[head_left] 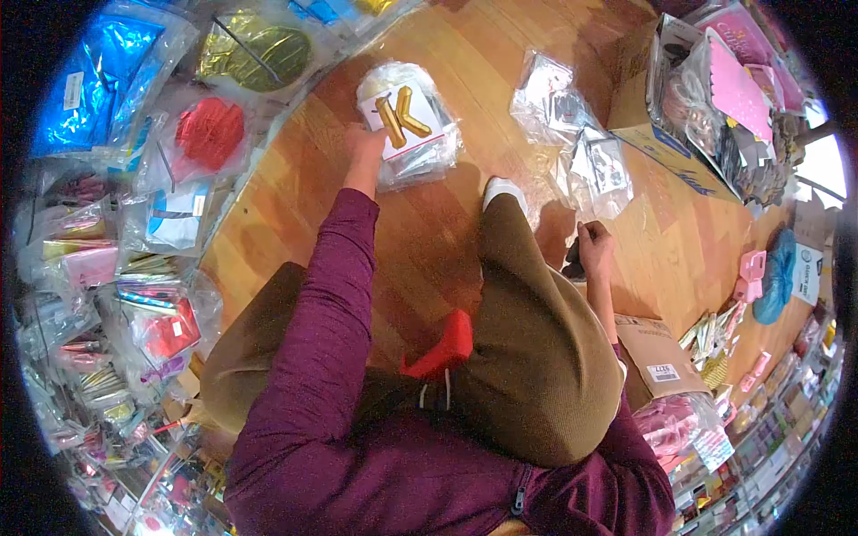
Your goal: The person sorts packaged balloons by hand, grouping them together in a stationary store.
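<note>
A clear packet with a gold letter K balloon (404, 119) printed on its white card lies on top of a stack of clear bags on the wooden floor. My left hand (365, 147) reaches forward to the packet's left edge, its fingers closed at that edge and partly hidden. Beside my right knee, my right hand (596, 248) has curled fingers pressed together. A dark shape shows just left of it, and whether the fingers hold anything is hidden. Ahead of that hand lie several clear packets (601, 170) with silver and white contents.
Bagged foil items, among them a blue one (100, 80) and a red one (210, 132), line the left side. At the right stand an open cardboard box (666, 156) and a brown carton (661, 357). A red object (444, 344) rests between my legs.
</note>
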Tool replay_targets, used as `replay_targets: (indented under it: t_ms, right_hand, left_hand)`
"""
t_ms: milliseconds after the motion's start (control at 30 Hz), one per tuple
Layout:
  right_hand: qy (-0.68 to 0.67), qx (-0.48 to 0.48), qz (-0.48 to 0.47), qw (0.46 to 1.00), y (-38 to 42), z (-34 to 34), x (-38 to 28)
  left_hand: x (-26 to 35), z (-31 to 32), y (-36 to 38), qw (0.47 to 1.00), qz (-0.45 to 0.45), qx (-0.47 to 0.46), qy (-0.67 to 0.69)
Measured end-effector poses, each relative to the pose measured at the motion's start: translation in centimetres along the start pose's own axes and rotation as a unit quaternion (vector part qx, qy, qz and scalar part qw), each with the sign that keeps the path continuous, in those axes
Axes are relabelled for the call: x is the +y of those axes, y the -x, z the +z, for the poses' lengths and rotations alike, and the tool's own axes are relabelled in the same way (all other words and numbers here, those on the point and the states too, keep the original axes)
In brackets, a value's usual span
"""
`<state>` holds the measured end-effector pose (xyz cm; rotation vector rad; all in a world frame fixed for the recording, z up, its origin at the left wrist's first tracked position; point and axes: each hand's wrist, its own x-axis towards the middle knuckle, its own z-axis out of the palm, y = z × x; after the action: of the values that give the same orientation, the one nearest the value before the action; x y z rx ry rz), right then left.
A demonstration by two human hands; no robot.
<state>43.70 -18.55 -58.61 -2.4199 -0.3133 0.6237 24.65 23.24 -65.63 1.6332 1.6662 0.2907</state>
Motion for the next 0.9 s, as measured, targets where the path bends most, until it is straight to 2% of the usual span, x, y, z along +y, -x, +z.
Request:
replay_targets:
  t_ms: [133,233,333,433,500,633,800,900]
  right_hand:
    - [-0.004,-0.018,0.000,1.000,0.2,0.4,0.1]
    - [-0.003,-0.042,0.037,0.998,0.4,0.4,-1.5]
    - [0.028,-0.036,0.035,0.998,1.5,-0.4,-5.3]
    - [0.031,-0.018,-0.012,0.999,0.9,0.7,-2.8]
    - [0.029,-0.024,-0.006,0.999,0.9,0.5,-2.5]
    - [0.023,-0.025,0.002,0.999,0.8,0.8,-1.4]
    - [0.003,-0.025,-0.011,1.000,1.2,0.5,-1.4]
    - [0.016,-0.026,-0.002,1.000,1.4,0.2,-2.1]
  left_hand:
    - [2.8,-1.8,2.6,0.999,-0.006,-0.032,-0.012]
    - [0.6,-0.1,0.9,0.999,0.008,0.015,-0.037]
    - [0.1,0.6,0.3,0.994,0.042,0.053,-0.085]
    - [3.0,-1.4,2.1,0.994,0.035,0.022,-0.099]
    - [3.9,-2.1,2.8,0.995,0.039,0.004,-0.092]
    - [2.4,-1.3,1.4,0.999,0.009,0.004,-0.045]
    - [1.1,-0.6,-0.7,0.997,-0.035,-0.057,-0.037]
    - [0.3,-0.9,-1.5,0.998,-0.023,-0.047,-0.020]
